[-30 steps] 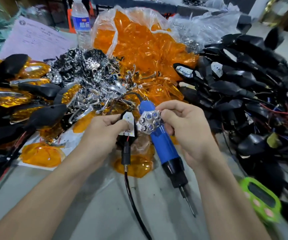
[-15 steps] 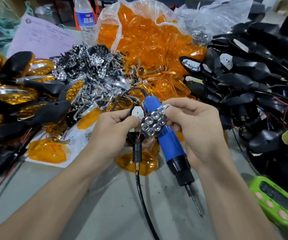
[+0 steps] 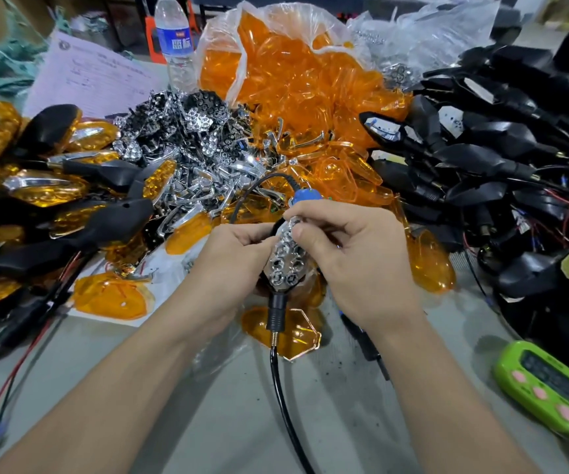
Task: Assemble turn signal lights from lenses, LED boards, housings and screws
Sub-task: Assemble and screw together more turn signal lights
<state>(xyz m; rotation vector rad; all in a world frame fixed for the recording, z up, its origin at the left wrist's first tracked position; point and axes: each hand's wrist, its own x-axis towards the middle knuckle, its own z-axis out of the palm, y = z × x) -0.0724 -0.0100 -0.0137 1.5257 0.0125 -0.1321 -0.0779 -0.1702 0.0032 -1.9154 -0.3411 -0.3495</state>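
Both hands meet over the middle of the grey surface [image 3: 207, 412]. The left hand [image 3: 235, 265] is curled around a black housing [image 3: 276, 311]; only its stem shows, sticking out below the fingers, with a black cable [image 3: 286, 405] trailing toward the near edge. The right hand [image 3: 354, 261] pinches a chrome reflector [image 3: 284, 260] with honeycomb cells, thumb pressed on its upper end, holding it against the housing between the two hands. Whether it is fully seated I cannot tell.

Just behind the right hand lies a blue screwdriver [image 3: 305, 196], its top poking out above the knuckles and its dark tip end showing below the wrist. A single orange lens [image 3: 293, 336] lies flat on the surface right under the housing's stem.

Beyond the hands sits an open plastic bag of orange lenses [image 3: 293, 73], and left of it a heap of chrome reflectors [image 3: 190, 142]. Black housings with wires [image 3: 498, 148] are piled on the right, and finished amber-and-black lights [image 3: 54, 186] crowd the left. A green timer [image 3: 546, 384] rests near the right forearm. A water bottle [image 3: 175, 39] stands at the back beside a printed sheet [image 3: 95, 77].
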